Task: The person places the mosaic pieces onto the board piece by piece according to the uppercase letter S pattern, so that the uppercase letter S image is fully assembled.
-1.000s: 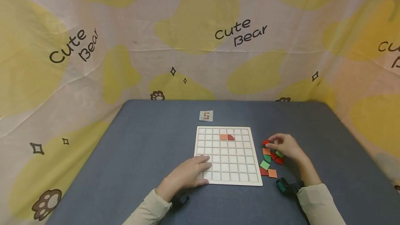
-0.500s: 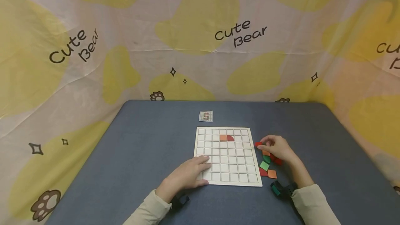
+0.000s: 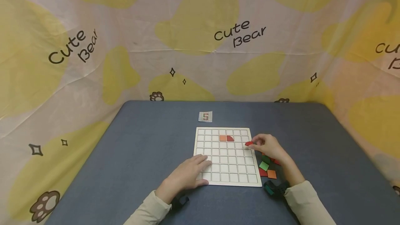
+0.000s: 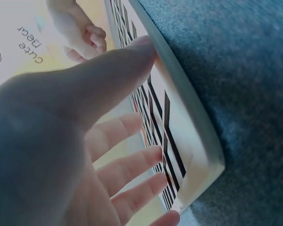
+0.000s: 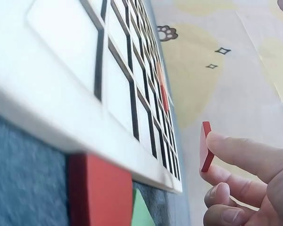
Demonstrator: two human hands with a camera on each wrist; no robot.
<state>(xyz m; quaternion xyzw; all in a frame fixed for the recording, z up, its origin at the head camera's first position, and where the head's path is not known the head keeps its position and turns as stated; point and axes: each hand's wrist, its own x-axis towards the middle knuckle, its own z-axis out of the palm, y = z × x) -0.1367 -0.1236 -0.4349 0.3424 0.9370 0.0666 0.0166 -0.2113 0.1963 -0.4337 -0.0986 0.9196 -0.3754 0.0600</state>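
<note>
A white grid board (image 3: pixel 229 159) lies on the table. An orange square tile (image 3: pixel 223 138) and a red quarter-round tile (image 3: pixel 230 138) sit side by side in its second row from the far edge. My left hand (image 3: pixel 188 172) rests on the near left corner, fingers spread over the cells and thumb at the near edge. My right hand (image 3: pixel 268 146) pinches a red tile (image 5: pixel 206 147) between thumb and forefinger. In the head view that tile overlaps the board's right side. The right wrist view shows it on edge, away from the board's surface.
Right of the board lie loose tiles, among them a light green one (image 3: pixel 264 166), an orange square (image 3: pixel 272 174) and a red one (image 5: pixel 101 188). The right forearm partly covers this pile. A small card (image 3: pixel 205 116) with a coloured figure on a grid lies beyond the board.
My right hand has moved left from the loose tiles to the board's right edge, carrying the red tile. The left hand has stayed on the board.
</note>
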